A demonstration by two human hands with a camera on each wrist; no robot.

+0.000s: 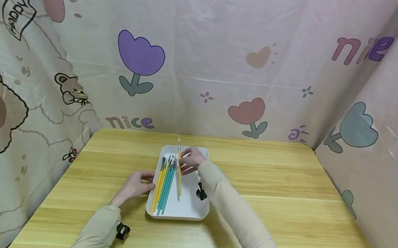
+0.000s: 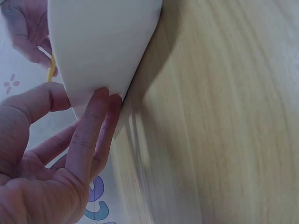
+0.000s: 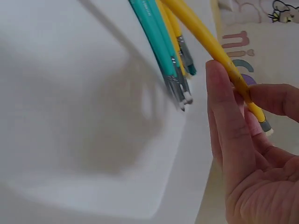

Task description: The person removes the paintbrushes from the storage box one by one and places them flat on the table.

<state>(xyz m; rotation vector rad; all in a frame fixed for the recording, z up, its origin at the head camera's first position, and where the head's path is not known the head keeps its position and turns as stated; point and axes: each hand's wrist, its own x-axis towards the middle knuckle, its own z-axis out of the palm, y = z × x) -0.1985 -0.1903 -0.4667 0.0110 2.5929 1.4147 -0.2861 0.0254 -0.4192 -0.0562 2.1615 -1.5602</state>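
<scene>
A yellow paintbrush (image 1: pixel 180 178) is pinched between the thumb and fingers of my right hand (image 1: pixel 192 160), its bristle end pointing to the far side. It slants over the white tray (image 1: pixel 192 204). In the right wrist view the grip on the yellow handle (image 3: pixel 201 35) is close to the ferrule. My left hand (image 1: pixel 137 184) holds the tray's left side, and the left wrist view shows the thumb at the rim and fingertips (image 2: pixel 100 95) on the outer wall. Several teal paintbrushes (image 1: pixel 167 185) and yellow paintbrushes (image 1: pixel 158 186) lie side by side along the tray's left part.
The tray stands on a light wooden table (image 1: pixel 269 180), near its far edge. Behind and beside the table hangs a printed curtain (image 1: pixel 198 59) with flowers and hearts. Small black devices are strapped at both wrists.
</scene>
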